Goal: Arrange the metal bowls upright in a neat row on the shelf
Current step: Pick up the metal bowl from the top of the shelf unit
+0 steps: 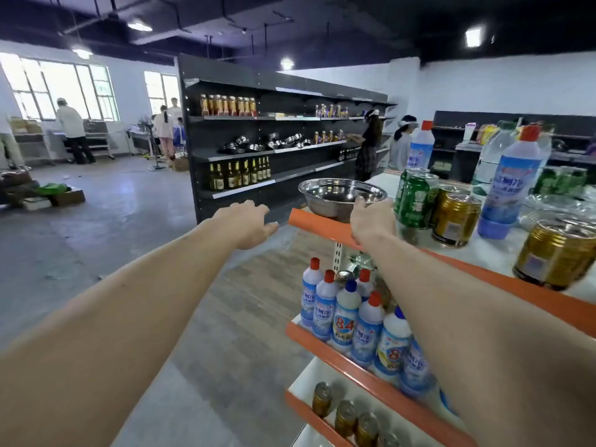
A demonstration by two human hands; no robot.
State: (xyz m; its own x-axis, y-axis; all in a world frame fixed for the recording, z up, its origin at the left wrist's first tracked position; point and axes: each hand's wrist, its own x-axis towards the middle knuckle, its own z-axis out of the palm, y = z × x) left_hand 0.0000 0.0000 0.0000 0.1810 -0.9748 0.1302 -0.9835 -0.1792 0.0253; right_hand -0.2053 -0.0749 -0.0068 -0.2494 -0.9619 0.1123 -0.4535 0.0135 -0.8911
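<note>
A shiny metal bowl [335, 191] stands upright on the left end of the top shelf [319, 222], which has an orange front edge. My right hand [371, 221] grips the bowl's near rim, fingers curled over the edge. My left hand [250, 222] hovers in the air left of the shelf end, fingers slightly apart and holding nothing. Far off, several more metal bowls [264, 143] lie jumbled on a dark shelf unit.
Green cans [416, 198], gold tins [454, 217] and a blue cleaner bottle [512, 182] crowd the top shelf right of the bowl. Lower shelves hold cleaner bottles [354, 321] and jars [348, 417]. Open concrete floor lies left. Several people stand at distant shelves.
</note>
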